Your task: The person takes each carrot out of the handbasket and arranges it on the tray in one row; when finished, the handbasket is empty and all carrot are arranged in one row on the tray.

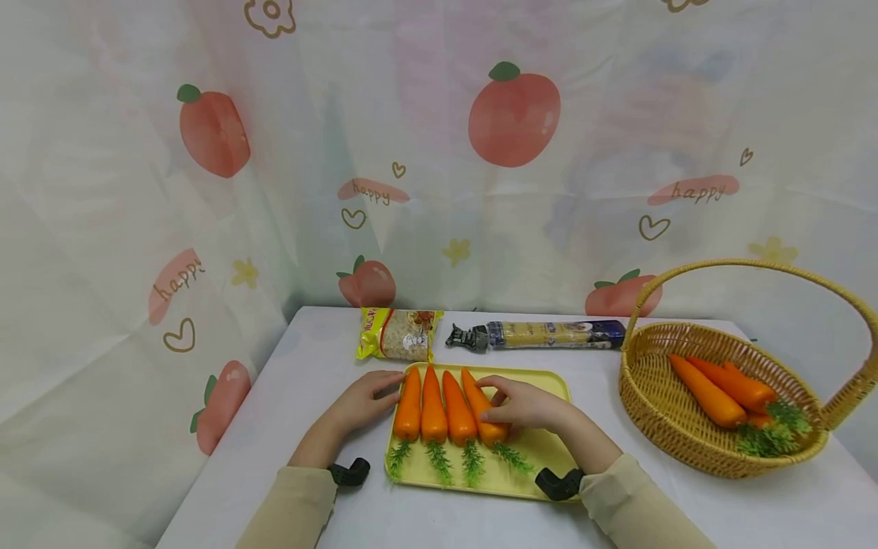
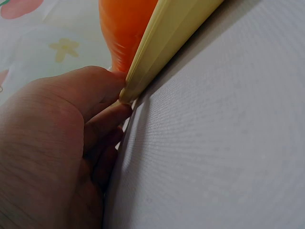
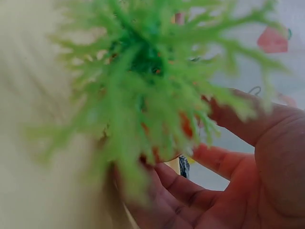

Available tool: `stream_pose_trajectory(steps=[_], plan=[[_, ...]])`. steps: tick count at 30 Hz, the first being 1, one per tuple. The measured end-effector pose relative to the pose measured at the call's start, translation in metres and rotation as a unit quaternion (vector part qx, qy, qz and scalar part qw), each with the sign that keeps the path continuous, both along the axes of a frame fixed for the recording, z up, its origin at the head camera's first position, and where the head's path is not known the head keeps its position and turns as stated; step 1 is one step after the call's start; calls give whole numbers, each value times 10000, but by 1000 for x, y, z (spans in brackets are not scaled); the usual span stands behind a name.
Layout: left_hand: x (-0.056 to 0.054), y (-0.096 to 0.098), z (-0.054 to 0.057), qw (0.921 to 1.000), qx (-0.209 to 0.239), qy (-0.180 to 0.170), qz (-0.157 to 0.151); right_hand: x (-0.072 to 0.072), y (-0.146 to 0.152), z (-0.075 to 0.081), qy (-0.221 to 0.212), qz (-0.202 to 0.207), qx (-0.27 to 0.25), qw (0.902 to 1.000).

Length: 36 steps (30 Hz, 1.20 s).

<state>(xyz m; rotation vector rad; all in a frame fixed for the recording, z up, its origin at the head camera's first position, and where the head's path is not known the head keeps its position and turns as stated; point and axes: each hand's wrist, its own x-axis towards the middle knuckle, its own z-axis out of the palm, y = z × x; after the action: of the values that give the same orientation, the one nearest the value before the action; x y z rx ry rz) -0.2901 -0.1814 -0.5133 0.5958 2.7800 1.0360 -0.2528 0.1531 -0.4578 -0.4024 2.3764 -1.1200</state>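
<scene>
On a yellow tray (image 1: 545, 454), several orange carrots with green tops lie side by side, tips toward the back. My left hand (image 1: 365, 398) is at the tray's left edge, beside the leftmost carrot (image 1: 408, 408). In the left wrist view its thumb and a finger pinch the tray rim (image 2: 157, 43). My right hand (image 1: 524, 404) holds the rightmost carrot (image 1: 475, 396), thumb and fingers curled about its body. Blurred leafy greens (image 3: 138, 95) cover much of that grip in the right wrist view.
To the right stands a wicker basket (image 1: 658, 435) with a tall handle and several carrots (image 1: 713, 393) inside. Behind the tray lie a yellow food packet (image 1: 405, 335) and a long dark-ended package (image 1: 542, 334). A printed curtain (image 1: 425, 252) hangs along the table's back and left.
</scene>
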Motion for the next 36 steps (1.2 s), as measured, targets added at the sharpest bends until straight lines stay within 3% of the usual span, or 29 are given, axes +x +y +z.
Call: stream_pose_trajectory(steps=[13,24,36], plan=[[1,1,0,10000,-6,-67,65,-1,12,9,206,-229,390,9988],[1,0,1,9999,37,-128,78,5,45,56,464,-202,410,9979],[-1,-2,-3,10000,3,-50,37,16,119,83,815,-321,369,9955]])
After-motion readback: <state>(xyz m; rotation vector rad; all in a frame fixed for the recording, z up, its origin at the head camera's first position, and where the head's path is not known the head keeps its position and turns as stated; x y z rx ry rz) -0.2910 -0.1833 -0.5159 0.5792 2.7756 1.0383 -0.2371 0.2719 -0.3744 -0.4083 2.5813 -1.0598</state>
